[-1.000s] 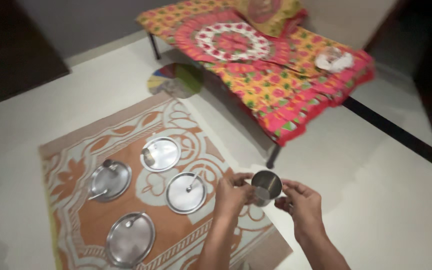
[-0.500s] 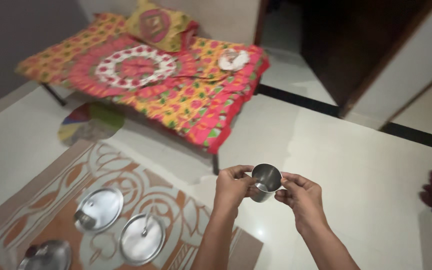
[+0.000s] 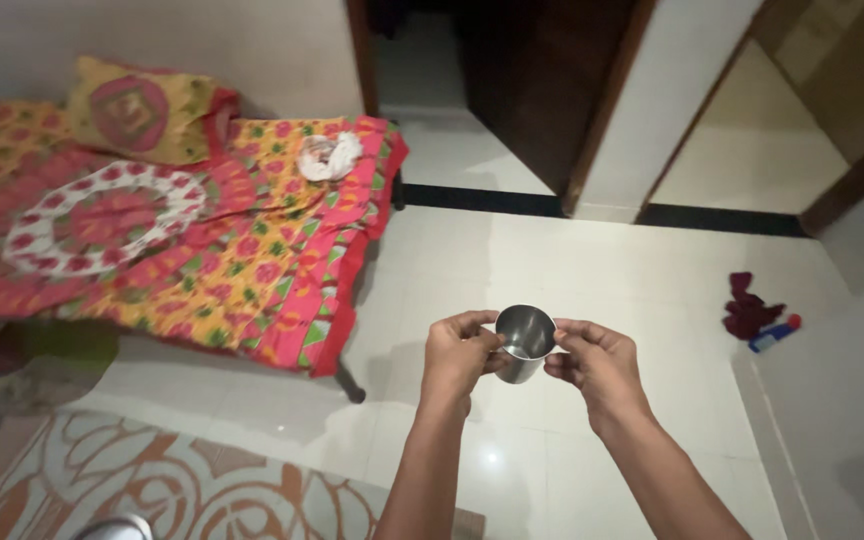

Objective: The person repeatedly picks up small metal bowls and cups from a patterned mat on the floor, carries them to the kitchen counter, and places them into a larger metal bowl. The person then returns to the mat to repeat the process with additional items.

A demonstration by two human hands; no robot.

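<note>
Steel tumbler (image 3: 524, 342) sat upright between both hands, held out over bare white floor (image 3: 592, 270) at about waist height. The left hand (image 3: 460, 354) pinched its near-left rim and wall, thumb on top and fingers curled beneath; the right hand (image 3: 592, 367) pinched the opposite rim with thumb and forefinger, the other fingers folded below. The mouth faced up and tilted slightly toward the person. Whether it held any liquid could not be told from the dim inside.

Carrying it well called, in my judgement, for keeping both pinches level and matched, so the rim stayed flat, and for steady elbows while walking.

Left of the left hand stood a cot under a bright floral bedspread (image 3: 152, 230), with a patterned mat (image 3: 182, 480) below it. Beyond the hands was a dark doorway (image 3: 512, 80). Well right of the right hand lay a maroon cloth (image 3: 747, 308).
</note>
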